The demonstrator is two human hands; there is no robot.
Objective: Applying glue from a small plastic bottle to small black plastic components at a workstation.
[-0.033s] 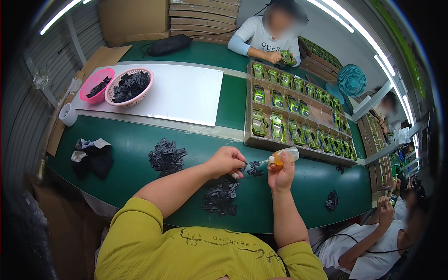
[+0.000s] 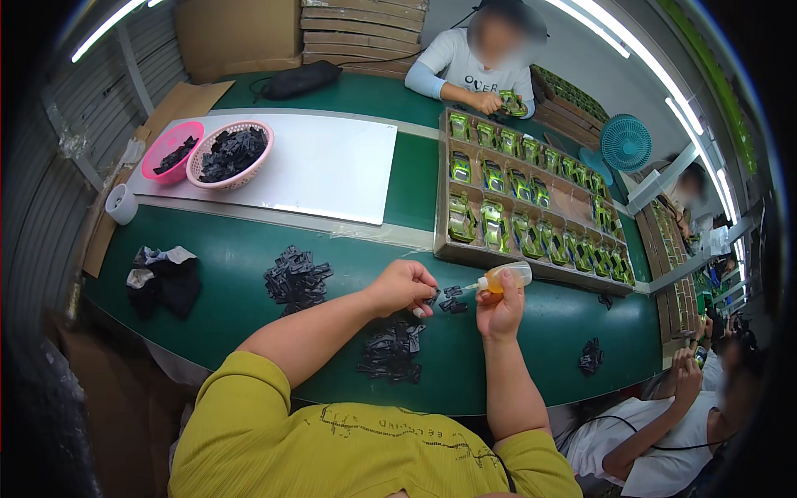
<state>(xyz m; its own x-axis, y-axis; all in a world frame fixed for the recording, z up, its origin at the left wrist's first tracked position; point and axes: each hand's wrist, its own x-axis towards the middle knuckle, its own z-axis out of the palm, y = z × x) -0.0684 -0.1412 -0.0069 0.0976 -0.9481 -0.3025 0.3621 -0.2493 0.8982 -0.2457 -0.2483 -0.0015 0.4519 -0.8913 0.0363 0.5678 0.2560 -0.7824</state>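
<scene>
Between its fingertips my left hand (image 2: 404, 288) pinches a small black plastic part (image 2: 432, 297). My right hand (image 2: 501, 311) is closed around a squeeze bottle (image 2: 510, 279) of amber liquid, tilted so its thin nozzle points left. Two or so loose black parts (image 2: 453, 300) lie on the green table between my hands, close to the nozzle tip. Nearer to me is a pile of black parts (image 2: 392, 352), and a second pile (image 2: 297, 279) lies beyond my left forearm.
A divided cardboard tray (image 2: 544, 267) of green pieces stands beyond my right hand. A pink basket (image 2: 264, 164) and a pink bowl (image 2: 149, 163) hold black parts on a white board (image 2: 332, 170). Across the table a co-worker (image 2: 481, 70) handles a green piece; another person (image 2: 656, 423) sits at right.
</scene>
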